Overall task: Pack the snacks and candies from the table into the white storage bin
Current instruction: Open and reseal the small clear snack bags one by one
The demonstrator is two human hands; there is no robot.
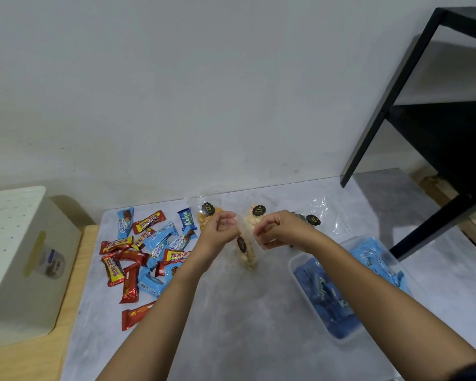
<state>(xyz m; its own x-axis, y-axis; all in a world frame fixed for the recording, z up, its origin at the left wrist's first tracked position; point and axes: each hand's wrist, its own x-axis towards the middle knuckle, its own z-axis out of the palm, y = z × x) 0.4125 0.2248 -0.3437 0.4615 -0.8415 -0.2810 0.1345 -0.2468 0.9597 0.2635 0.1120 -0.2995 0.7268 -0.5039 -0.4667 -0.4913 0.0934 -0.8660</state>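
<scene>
The left hand and right hand are pinching the clear snack bag by its top. They are hanging it near the far edge of the surface, likely for transfer into the white storage bin at the right edge.

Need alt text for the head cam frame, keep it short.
The left hand and right hand pinch a clear snack pouch between them over a grey table. Wrapped candy bars lie scattered to the left; a white storage bin holding blue packets sits to the right.
</scene>
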